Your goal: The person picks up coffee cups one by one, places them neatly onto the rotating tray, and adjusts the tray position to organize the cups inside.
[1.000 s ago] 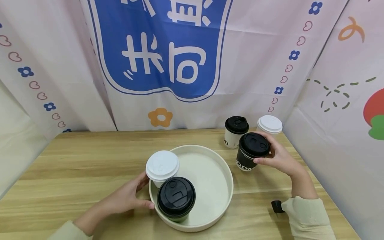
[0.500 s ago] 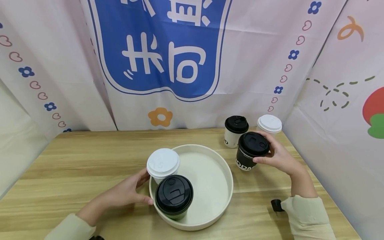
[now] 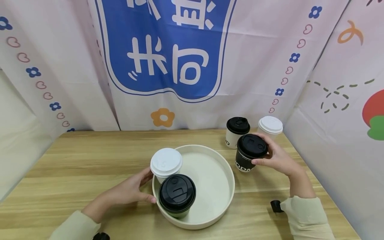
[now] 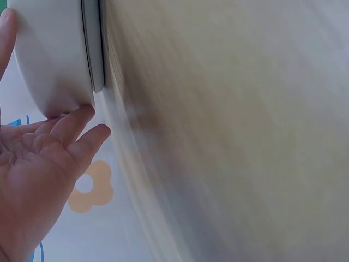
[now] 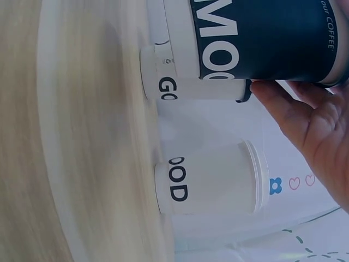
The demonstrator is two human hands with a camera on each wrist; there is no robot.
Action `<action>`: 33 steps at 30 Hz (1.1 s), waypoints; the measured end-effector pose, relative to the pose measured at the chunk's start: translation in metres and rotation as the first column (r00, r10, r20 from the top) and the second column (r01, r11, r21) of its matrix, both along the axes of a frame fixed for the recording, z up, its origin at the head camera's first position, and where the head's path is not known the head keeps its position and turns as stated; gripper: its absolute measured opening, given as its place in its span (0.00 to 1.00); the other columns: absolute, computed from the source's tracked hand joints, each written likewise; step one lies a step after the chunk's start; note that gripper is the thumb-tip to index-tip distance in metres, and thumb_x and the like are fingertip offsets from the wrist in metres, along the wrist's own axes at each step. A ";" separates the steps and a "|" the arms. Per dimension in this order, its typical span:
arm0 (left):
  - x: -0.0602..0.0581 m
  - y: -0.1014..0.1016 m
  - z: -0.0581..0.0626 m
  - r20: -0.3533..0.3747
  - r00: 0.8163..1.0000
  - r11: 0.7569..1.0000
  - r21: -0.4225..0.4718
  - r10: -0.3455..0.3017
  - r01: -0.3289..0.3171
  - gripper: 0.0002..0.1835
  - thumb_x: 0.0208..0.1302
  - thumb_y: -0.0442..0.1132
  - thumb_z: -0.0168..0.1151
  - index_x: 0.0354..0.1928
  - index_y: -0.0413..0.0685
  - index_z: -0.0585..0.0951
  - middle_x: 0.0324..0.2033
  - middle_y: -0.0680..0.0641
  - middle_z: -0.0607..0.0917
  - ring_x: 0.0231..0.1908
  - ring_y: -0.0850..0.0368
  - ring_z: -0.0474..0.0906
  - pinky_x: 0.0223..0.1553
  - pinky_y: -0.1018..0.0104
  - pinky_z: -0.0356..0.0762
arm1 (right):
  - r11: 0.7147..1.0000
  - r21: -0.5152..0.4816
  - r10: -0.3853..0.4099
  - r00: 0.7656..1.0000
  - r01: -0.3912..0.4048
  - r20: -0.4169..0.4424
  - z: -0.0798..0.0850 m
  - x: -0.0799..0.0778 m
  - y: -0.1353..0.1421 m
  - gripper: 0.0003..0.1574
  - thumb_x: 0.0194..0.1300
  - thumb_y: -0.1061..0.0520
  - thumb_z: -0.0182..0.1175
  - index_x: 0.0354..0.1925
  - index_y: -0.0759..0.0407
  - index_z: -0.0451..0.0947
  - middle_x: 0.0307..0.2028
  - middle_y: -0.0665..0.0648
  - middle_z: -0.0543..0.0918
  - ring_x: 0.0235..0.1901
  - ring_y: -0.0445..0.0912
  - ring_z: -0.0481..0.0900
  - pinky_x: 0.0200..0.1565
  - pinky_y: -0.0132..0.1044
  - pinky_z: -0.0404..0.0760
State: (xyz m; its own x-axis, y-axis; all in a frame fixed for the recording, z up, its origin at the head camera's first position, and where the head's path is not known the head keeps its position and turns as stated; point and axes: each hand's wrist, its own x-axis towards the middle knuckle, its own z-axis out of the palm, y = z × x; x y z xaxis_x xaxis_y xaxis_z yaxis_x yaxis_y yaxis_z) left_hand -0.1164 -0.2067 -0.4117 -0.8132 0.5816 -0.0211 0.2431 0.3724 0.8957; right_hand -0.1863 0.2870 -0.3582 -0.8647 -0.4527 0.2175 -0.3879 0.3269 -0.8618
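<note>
My right hand (image 3: 279, 158) grips a black paper coffee cup (image 3: 244, 161) with a black lid, thumb in front and fingers behind, just right of the tray. Large white letters show on its sleeve in the right wrist view. At the left of the round cream tray (image 3: 216, 186), my left hand (image 3: 129, 190) has its fingers spread, with fingertips on the outer wall (image 4: 54, 60) in the left wrist view. Inside the tray's left side stand a white-lidded cup (image 3: 166, 161) and, nearer me, a black-lidded cup (image 3: 177, 193) with a green lower part.
Behind the gripped cup, at the back right of the wooden table (image 3: 90, 156), stand a white cup with a black lid (image 3: 235, 136) and a white-lidded cup (image 3: 270, 125), the latter partly hidden by my hand. Printed cloth (image 3: 249, 60) hangs along the back and right.
The head view has shifted slightly. My right hand and the black cup have edged a little left toward the tray. More of my left sleeve shows now; the left hand stays at the tray's side.
</note>
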 end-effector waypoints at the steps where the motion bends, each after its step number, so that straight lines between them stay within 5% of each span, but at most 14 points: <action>1: 0.000 0.000 0.000 -0.001 1.000 1.000 0.000 -0.002 0.002 0.62 0.52 0.45 0.77 0.76 0.28 0.44 0.74 0.26 0.53 0.73 0.27 0.52 0.70 0.44 0.53 | 1.000 0.003 0.001 1.000 -0.001 -0.003 -0.001 0.000 -0.002 0.53 0.55 0.70 0.70 0.73 0.58 0.56 0.61 0.40 0.71 0.55 0.33 0.75 0.49 0.30 0.82; 10: 0.002 0.001 0.003 -0.002 1.000 1.000 -0.004 0.004 -0.004 0.62 0.52 0.46 0.77 0.76 0.28 0.44 0.74 0.26 0.53 0.73 0.27 0.52 0.70 0.43 0.52 | 1.000 0.013 -0.001 1.000 0.001 0.001 -0.001 0.004 -0.011 0.54 0.54 0.68 0.72 0.73 0.55 0.57 0.63 0.42 0.70 0.56 0.34 0.74 0.51 0.29 0.81; 33: 0.004 0.003 0.007 -0.023 1.000 1.000 -0.029 0.002 -0.003 0.63 0.51 0.48 0.77 0.76 0.29 0.45 0.74 0.27 0.54 0.73 0.29 0.54 0.70 0.43 0.53 | 0.993 -0.023 0.108 0.983 -0.113 -0.146 0.022 0.017 -0.027 0.57 0.49 0.76 0.71 0.73 0.62 0.56 0.64 0.42 0.71 0.57 0.35 0.76 0.51 0.28 0.82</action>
